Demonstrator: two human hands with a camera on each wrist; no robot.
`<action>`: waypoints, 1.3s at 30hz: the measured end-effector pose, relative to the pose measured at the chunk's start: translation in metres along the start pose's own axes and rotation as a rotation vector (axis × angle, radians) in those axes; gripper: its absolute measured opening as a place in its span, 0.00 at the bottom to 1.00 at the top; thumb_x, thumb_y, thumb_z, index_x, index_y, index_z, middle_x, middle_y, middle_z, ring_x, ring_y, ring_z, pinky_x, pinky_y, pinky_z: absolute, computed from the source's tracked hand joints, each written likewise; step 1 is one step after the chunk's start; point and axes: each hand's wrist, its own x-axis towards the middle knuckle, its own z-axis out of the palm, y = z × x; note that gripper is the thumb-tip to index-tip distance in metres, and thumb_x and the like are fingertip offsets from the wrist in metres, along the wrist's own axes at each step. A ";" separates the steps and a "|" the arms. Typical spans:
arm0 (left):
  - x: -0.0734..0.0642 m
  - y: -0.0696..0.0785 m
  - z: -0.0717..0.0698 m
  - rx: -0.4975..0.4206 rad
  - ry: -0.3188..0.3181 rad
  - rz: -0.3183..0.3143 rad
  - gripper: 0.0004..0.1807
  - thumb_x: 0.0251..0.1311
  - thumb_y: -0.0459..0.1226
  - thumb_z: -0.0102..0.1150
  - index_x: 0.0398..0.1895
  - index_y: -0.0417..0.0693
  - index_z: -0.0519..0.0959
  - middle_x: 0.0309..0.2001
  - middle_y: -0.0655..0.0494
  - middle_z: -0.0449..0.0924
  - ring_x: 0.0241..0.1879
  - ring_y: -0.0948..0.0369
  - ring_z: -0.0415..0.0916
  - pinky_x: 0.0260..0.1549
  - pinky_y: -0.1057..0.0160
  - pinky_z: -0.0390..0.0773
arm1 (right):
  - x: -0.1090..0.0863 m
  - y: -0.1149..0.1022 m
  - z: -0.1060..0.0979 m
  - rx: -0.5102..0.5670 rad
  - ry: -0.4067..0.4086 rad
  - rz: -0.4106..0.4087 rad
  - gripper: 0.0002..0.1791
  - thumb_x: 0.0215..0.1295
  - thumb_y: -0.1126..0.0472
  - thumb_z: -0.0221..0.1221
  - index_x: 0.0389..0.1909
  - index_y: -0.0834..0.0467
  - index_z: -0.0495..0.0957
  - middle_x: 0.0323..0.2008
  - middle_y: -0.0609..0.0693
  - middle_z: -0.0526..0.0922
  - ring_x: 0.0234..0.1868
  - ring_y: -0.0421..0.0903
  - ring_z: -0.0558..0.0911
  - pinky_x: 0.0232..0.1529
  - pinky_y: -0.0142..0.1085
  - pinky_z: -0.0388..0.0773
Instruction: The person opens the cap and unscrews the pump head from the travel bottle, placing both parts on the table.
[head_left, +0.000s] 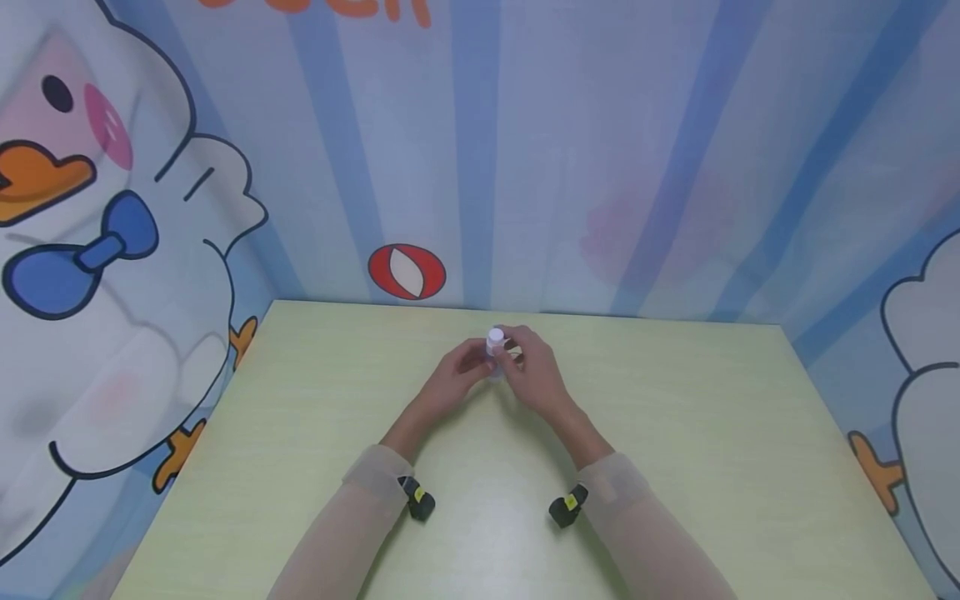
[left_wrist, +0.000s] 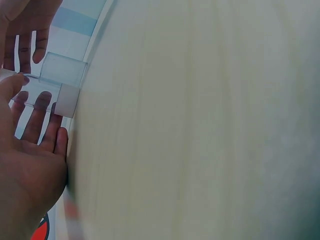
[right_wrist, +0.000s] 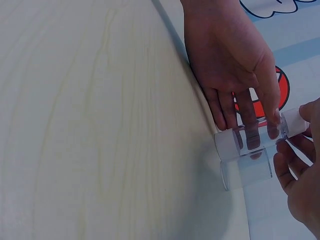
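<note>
A small clear bottle (right_wrist: 255, 137) with a white cap (head_left: 496, 334) stands roughly upright between both hands, near the far side of the table. My left hand (head_left: 455, 377) holds its body, thumb on one side and fingers on the other. With curled fingers, my right hand (head_left: 536, 375) grips near the neck, its thumb at the cap in the right wrist view. A clear, thin-looking piece (right_wrist: 248, 169) juts from the bottle's side; its edge lies close to the right fingertips, and whether they touch it is unclear. The bottle's base (left_wrist: 67, 101) looks pale and frosted.
The pale wood-grain table (head_left: 300, 467) ends at a backdrop (head_left: 540, 167) printed with cartoon ducks, stripes and a red-and-white ball. A black wrist camera is strapped to each sleeve, one on the left (head_left: 418, 500) and one on the right (head_left: 567, 507).
</note>
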 end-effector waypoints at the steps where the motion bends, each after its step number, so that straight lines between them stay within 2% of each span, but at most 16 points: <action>1: 0.000 0.000 0.000 0.001 0.000 0.002 0.23 0.77 0.48 0.61 0.72 0.65 0.74 0.70 0.66 0.75 0.72 0.61 0.71 0.71 0.55 0.74 | 0.000 0.000 0.000 0.007 0.000 0.006 0.19 0.79 0.61 0.61 0.64 0.64 0.77 0.54 0.60 0.83 0.53 0.56 0.84 0.46 0.48 0.87; 9: 0.001 -0.002 -0.001 -0.012 -0.003 0.018 0.22 0.78 0.45 0.60 0.72 0.61 0.74 0.70 0.62 0.76 0.72 0.59 0.71 0.72 0.54 0.73 | 0.006 -0.001 -0.002 0.056 0.021 0.044 0.18 0.75 0.58 0.65 0.57 0.64 0.79 0.51 0.59 0.83 0.51 0.60 0.85 0.46 0.49 0.87; 16: 0.001 -0.002 -0.001 -0.013 -0.002 0.006 0.22 0.78 0.46 0.60 0.71 0.62 0.74 0.70 0.63 0.76 0.72 0.59 0.71 0.72 0.54 0.73 | 0.010 -0.002 -0.003 0.037 0.025 0.118 0.14 0.72 0.58 0.68 0.50 0.63 0.80 0.44 0.56 0.84 0.48 0.53 0.85 0.47 0.45 0.87; 24: 0.002 -0.002 -0.001 -0.005 -0.004 0.008 0.22 0.78 0.47 0.60 0.72 0.64 0.74 0.70 0.64 0.76 0.72 0.59 0.71 0.72 0.54 0.73 | 0.009 -0.001 -0.005 0.028 -0.009 0.114 0.15 0.75 0.57 0.66 0.53 0.62 0.80 0.46 0.56 0.84 0.50 0.53 0.84 0.48 0.46 0.86; 39: 0.001 -0.001 -0.001 -0.015 -0.003 0.015 0.22 0.77 0.46 0.61 0.71 0.62 0.75 0.69 0.63 0.76 0.72 0.59 0.72 0.71 0.55 0.74 | 0.007 0.001 -0.005 0.047 -0.029 0.082 0.13 0.76 0.64 0.63 0.57 0.63 0.79 0.50 0.57 0.84 0.52 0.54 0.83 0.48 0.48 0.87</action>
